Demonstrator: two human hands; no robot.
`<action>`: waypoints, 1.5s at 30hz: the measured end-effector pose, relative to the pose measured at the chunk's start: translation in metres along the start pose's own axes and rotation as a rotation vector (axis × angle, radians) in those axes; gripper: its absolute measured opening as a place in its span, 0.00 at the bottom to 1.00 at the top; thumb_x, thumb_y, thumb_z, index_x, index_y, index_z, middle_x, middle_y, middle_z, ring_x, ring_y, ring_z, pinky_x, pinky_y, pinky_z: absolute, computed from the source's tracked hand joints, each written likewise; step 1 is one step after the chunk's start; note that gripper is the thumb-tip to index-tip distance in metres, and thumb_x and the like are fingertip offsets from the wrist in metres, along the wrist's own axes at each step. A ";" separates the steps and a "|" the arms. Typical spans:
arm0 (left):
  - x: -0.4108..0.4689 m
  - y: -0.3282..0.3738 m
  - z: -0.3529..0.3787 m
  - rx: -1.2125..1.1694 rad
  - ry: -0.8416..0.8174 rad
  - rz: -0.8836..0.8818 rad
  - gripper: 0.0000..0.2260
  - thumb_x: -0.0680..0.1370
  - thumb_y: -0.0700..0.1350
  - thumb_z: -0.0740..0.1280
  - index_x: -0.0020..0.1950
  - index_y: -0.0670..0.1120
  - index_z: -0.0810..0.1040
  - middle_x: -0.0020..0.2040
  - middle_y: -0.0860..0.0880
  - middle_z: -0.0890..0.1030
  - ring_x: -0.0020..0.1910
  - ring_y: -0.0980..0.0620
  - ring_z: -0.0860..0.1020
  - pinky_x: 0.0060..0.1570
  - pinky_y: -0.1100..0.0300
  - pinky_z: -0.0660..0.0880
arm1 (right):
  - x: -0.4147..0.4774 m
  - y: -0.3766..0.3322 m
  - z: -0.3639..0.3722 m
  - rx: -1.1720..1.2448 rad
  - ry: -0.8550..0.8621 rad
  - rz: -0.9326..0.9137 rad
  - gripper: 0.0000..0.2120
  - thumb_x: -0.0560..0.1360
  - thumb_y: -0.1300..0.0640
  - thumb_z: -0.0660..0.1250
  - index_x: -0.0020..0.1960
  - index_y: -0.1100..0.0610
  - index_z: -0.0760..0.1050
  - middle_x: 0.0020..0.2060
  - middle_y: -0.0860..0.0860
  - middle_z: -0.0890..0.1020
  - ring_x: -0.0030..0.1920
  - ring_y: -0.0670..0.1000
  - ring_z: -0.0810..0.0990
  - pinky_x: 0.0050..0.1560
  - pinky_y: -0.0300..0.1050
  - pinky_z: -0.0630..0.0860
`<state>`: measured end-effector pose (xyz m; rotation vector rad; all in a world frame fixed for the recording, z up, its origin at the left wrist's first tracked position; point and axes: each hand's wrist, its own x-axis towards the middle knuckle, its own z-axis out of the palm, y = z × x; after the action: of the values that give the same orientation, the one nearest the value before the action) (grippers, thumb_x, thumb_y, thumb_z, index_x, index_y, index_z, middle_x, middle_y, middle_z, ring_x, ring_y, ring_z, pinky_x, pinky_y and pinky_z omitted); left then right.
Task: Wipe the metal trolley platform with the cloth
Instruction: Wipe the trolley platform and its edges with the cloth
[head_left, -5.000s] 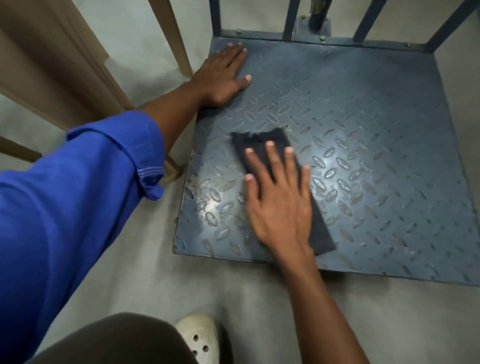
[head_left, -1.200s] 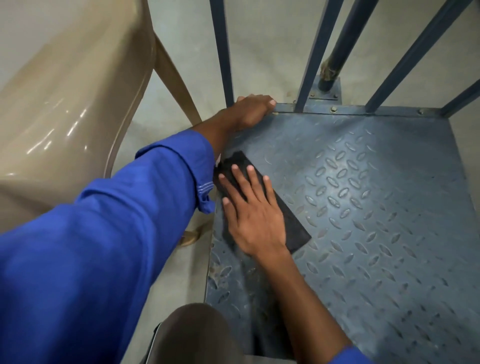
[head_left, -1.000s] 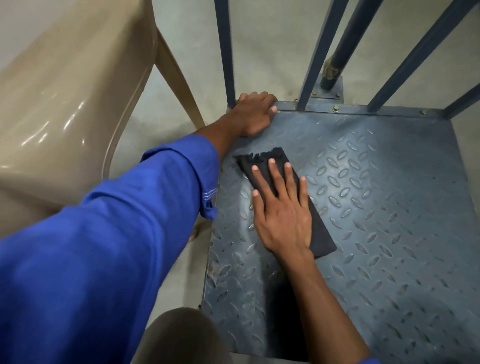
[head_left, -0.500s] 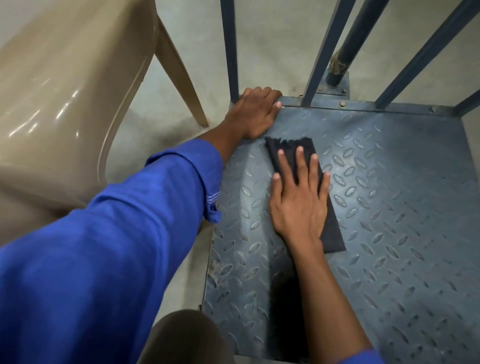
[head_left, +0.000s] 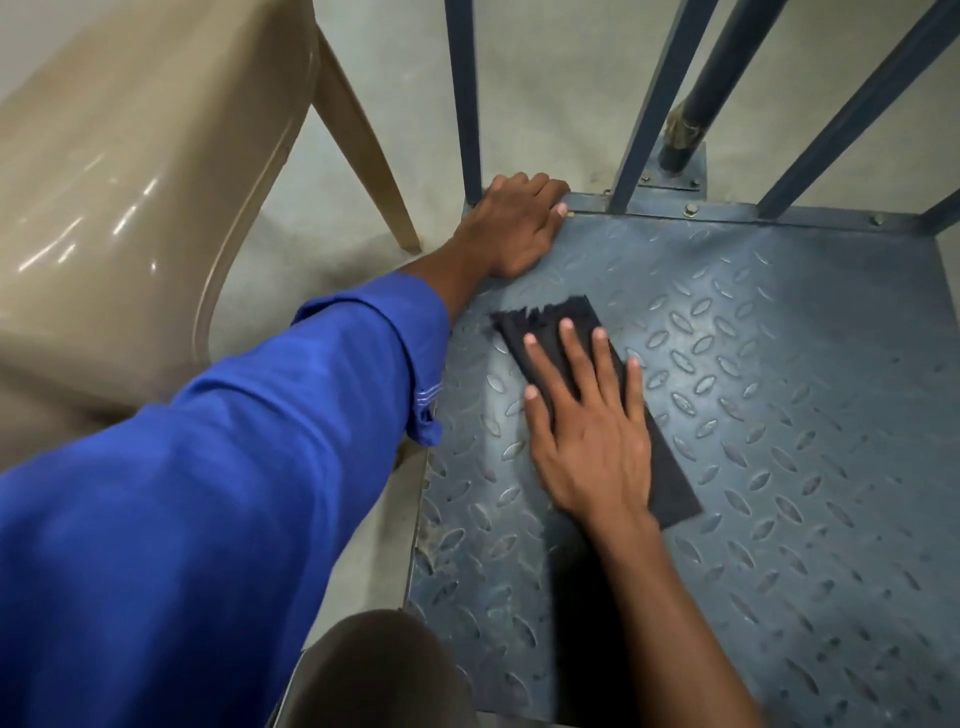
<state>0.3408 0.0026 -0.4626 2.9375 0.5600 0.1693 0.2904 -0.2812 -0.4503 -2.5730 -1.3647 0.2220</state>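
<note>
The blue-grey metal trolley platform (head_left: 779, 415) with a raised diamond pattern fills the right of the head view. A dark folded cloth (head_left: 670, 478) lies on its left part. My right hand (head_left: 587, 426) lies flat on the cloth, fingers spread and pointing toward the far edge. My left hand (head_left: 514, 223) rests with curled fingers on the platform's far left corner, at the foot of an upright bar. The cloth's frayed far end shows beyond my fingertips.
Blue upright bars (head_left: 465, 98) of the trolley frame rise along the far edge. A beige plastic chair (head_left: 135, 171) stands close on the left, one leg near my left hand. Grey concrete floor (head_left: 545, 78) surrounds the trolley. My knee (head_left: 379, 670) shows at the bottom.
Over the last second my right hand slid the cloth right toward the far edge, then back left and nearer. My left hand stayed on the far left corner.
</note>
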 end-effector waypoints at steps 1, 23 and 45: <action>0.003 0.000 -0.001 0.009 -0.037 -0.004 0.21 0.87 0.53 0.49 0.73 0.45 0.72 0.66 0.43 0.77 0.62 0.41 0.76 0.66 0.44 0.67 | 0.014 0.005 -0.001 -0.009 -0.008 -0.043 0.26 0.86 0.41 0.47 0.84 0.39 0.51 0.84 0.45 0.50 0.84 0.51 0.43 0.82 0.62 0.46; 0.000 0.003 0.001 0.017 0.058 -0.002 0.19 0.87 0.52 0.51 0.69 0.44 0.74 0.61 0.42 0.79 0.59 0.39 0.76 0.64 0.45 0.66 | 0.041 -0.036 0.009 0.015 -0.023 -0.171 0.26 0.84 0.43 0.50 0.82 0.38 0.57 0.84 0.45 0.54 0.84 0.52 0.44 0.81 0.64 0.45; -0.033 0.016 -0.012 0.006 0.022 -0.022 0.27 0.89 0.55 0.47 0.86 0.45 0.55 0.85 0.46 0.57 0.85 0.46 0.50 0.82 0.50 0.44 | -0.070 -0.012 0.009 0.007 -0.027 -0.240 0.25 0.86 0.42 0.51 0.82 0.35 0.54 0.84 0.41 0.52 0.84 0.49 0.42 0.82 0.62 0.46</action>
<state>0.3139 -0.0226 -0.4509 2.9369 0.5970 0.1983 0.2396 -0.3316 -0.4536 -2.3797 -1.6615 0.2209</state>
